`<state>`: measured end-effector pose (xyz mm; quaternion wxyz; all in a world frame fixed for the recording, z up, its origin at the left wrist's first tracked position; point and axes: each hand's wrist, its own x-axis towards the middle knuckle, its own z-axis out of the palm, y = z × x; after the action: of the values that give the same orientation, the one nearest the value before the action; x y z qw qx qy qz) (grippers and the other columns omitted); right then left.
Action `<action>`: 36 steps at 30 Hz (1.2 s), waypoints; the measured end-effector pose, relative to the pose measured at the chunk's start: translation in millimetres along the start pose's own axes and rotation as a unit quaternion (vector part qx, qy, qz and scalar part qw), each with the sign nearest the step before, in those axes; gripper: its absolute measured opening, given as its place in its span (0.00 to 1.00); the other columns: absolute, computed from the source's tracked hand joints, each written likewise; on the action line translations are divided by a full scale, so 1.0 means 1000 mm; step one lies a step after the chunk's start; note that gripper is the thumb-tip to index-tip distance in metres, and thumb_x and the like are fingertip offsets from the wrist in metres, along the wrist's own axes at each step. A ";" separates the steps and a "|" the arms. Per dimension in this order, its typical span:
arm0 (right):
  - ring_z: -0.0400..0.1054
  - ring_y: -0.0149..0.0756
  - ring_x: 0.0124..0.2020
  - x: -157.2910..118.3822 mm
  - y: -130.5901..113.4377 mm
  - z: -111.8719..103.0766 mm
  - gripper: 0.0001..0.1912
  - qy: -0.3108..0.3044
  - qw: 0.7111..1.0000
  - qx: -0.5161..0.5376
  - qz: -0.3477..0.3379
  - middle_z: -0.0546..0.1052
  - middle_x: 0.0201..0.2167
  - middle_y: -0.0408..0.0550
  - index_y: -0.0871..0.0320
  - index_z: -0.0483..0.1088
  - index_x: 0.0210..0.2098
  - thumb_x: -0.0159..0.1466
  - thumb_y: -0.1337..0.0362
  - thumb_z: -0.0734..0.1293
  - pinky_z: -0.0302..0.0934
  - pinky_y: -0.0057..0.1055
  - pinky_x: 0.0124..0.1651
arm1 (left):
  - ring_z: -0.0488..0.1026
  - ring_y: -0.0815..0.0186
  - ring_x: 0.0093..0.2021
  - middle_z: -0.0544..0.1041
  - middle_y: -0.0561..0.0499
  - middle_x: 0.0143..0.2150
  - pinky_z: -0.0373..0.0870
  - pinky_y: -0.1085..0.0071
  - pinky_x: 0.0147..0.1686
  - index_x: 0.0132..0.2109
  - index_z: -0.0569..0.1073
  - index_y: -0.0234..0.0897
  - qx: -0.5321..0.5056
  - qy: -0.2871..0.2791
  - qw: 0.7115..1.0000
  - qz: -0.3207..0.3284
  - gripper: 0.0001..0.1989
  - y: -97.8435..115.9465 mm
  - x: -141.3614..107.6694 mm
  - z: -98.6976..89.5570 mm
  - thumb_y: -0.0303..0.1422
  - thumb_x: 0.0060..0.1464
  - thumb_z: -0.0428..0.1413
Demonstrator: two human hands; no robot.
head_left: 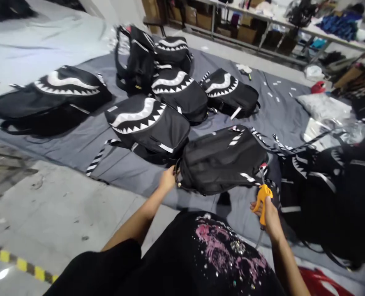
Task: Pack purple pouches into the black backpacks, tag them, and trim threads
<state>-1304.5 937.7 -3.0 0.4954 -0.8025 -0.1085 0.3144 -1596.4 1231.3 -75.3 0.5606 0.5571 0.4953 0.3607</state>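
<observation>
A black backpack (pixel 222 158) lies on the grey cloth in front of me, its shark-mouth print not showing. My left hand (pixel 168 179) is closed on the edge at its left end, some fingers hidden behind the fabric. In my right hand (pixel 270 216) is an orange air blow gun (pixel 264 197), with fingers wrapped around its handle. Its thin metal nozzle points up near the backpack's right end, close to a white-marked strap. Just beyond my left hand rests another black backpack (pixel 151 127) with a silver shark-mouth print.
Several more shark-mouth backpacks (pixel 179 92) lie across the grey cloth (pixel 133 185). Dark bags (pixel 330 197) are heaped at the right, below clear plastic wrapping (pixel 327 109). A long bench (pixel 281 22) stands at the back. Yellow-black floor tape (pixel 22 264) runs at lower left.
</observation>
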 end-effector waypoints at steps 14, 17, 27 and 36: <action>0.74 0.40 0.30 0.003 -0.029 -0.011 0.31 -0.115 0.978 -0.156 -0.071 0.76 0.31 0.50 0.57 0.66 0.42 0.64 0.35 0.54 0.70 0.36 0.35 | 0.59 0.43 0.65 0.58 0.33 0.69 0.60 0.45 0.58 0.68 0.59 0.37 0.459 -0.151 0.835 0.263 0.32 0.005 -0.001 0.132 0.35 0.59 0.56; 0.72 0.40 0.26 0.022 -0.052 -0.023 0.30 -0.111 0.970 -0.200 -0.083 0.75 0.27 0.49 0.56 0.65 0.39 0.64 0.35 0.53 0.68 0.35 0.30 | 0.69 0.52 0.58 0.70 0.36 0.61 0.63 0.52 0.58 0.66 0.62 0.38 0.313 -0.147 0.919 0.188 0.25 -0.001 -0.012 0.119 0.34 0.63 0.49; 0.72 0.38 0.31 0.090 -0.132 0.042 0.27 -0.219 0.764 -0.579 -0.185 0.78 0.32 0.52 0.59 0.72 0.42 0.68 0.43 0.54 0.61 0.30 0.33 | 0.80 0.61 0.33 0.82 0.40 0.38 0.74 0.71 0.29 0.50 0.73 0.34 -0.165 -0.277 0.903 -0.285 0.38 -0.002 -0.014 0.119 0.62 0.58 0.40; 0.72 0.38 0.35 0.070 -0.167 0.057 0.27 -0.201 0.726 -0.616 -0.229 0.79 0.36 0.53 0.61 0.72 0.46 0.70 0.48 0.52 0.61 0.29 0.37 | 0.74 0.65 0.21 0.77 0.44 0.24 0.73 0.70 0.24 0.37 0.73 0.31 -0.116 -0.238 0.879 -0.397 0.35 -0.009 0.005 0.136 0.56 0.63 0.34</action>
<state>-1261.6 1094.5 95.2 -0.0843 -0.7999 -0.5561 0.2091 -1466.5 1198.3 -100.0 0.8186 0.3134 0.4809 0.0190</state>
